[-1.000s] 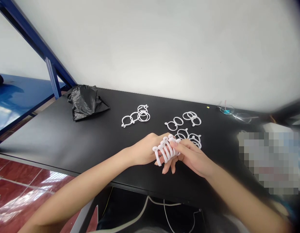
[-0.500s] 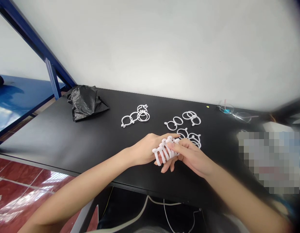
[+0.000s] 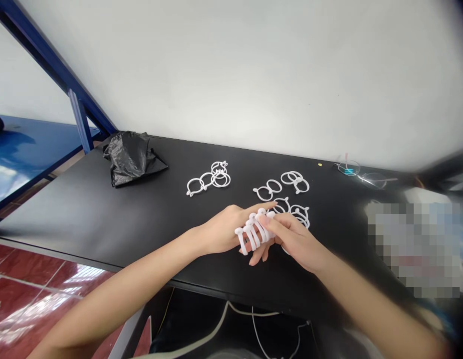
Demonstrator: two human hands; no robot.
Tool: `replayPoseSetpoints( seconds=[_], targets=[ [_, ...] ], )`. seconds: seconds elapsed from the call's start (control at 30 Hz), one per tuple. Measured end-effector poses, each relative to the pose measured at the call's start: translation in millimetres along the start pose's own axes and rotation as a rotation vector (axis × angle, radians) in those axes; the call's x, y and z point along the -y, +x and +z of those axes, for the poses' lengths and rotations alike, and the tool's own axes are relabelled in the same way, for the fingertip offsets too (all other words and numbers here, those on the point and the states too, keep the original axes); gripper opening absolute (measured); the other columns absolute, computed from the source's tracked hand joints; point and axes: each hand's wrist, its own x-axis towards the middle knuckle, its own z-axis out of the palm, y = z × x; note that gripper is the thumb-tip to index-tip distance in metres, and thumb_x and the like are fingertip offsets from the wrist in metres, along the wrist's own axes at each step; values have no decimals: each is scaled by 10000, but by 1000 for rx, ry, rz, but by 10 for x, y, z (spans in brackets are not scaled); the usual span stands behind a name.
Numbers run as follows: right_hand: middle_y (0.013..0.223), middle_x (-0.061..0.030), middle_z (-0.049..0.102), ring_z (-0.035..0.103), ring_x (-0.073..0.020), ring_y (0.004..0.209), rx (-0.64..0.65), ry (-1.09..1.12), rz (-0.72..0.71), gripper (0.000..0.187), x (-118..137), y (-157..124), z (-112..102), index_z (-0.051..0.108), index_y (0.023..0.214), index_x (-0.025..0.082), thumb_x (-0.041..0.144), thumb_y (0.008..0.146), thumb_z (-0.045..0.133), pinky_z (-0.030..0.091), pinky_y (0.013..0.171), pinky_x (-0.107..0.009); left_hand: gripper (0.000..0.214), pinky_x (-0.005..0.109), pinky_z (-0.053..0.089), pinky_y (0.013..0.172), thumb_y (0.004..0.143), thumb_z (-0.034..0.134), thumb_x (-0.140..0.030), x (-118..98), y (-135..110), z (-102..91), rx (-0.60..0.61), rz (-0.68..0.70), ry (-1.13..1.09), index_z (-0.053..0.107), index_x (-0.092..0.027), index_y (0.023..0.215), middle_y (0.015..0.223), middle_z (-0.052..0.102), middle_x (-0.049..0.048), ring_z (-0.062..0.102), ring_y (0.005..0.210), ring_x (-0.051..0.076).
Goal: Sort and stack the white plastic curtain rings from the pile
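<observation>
Several white plastic curtain rings [image 3: 254, 234], each with a small knob or eyelet, stand side by side in a row at my left hand [image 3: 231, 227]. They appear to be strung around its fingers, and the index finger stretches out to the right. My right hand [image 3: 297, 239] closes over the right end of the row, its thumb pressed on the rings. Part of another ring shows just below the right palm. Beyond my hands, more loose curtain rings [image 3: 265, 193] lie on the black table [image 3: 149, 219], some overlapping.
A second group of rings [image 3: 196, 186] lies left of centre. A crumpled black plastic bag [image 3: 130, 157] rests at the back left. Eyeglasses [image 3: 349, 168] lie at the back right, near a blurred-out object [image 3: 414, 249]. Cables [image 3: 216, 329] hang below the front edge.
My right thumb and fingers have shifted slightly on the right end of the row, and a ring's edge now shows below the right palm. My left hand has barely moved.
</observation>
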Motion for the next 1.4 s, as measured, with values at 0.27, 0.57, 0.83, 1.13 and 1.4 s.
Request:
replayPoseSetpoints(
  seconds=[0.27,0.57,0.83,1.13,1.4],
  targets=[
    [723,-94,753,724,-174,595,-141,-48,-99,529,-69,18,91,735,789,121,546,947,463,519,530,-240,390,203,449,594,889,493,-213,21,10,35,-77,2,159,524,-178,1276,831,719,10,643,633,127],
    [854,-86,718,709,-157,720,-14,-108,-77,422,-52,9,70,689,920,126,499,953,495,531,576,-220,130,192,399,519,882,511,-242,57,21,12,-45,-25,222,543,-154,973,842,651,19,601,590,110],
    [886,-111,742,720,-155,664,-4,-55,-65,502,-44,-12,20,675,983,116,494,1009,345,534,584,-234,62,196,371,505,876,495,-174,53,14,11,-129,22,355,543,-157,911,828,610,12,559,603,106],
    [880,-111,743,721,-155,683,31,-107,-90,472,-40,6,11,695,931,112,479,995,406,536,580,-229,39,197,441,563,883,489,-151,52,14,34,-92,58,137,528,-152,887,805,613,9,583,636,106],
    [545,8,612,604,-92,459,-230,-103,-227,357,-63,3,-23,651,728,149,435,926,572,446,401,-164,58,201,403,577,901,476,-183,73,16,-8,-142,65,98,472,-172,845,766,548,-13,524,621,93]
  ],
)
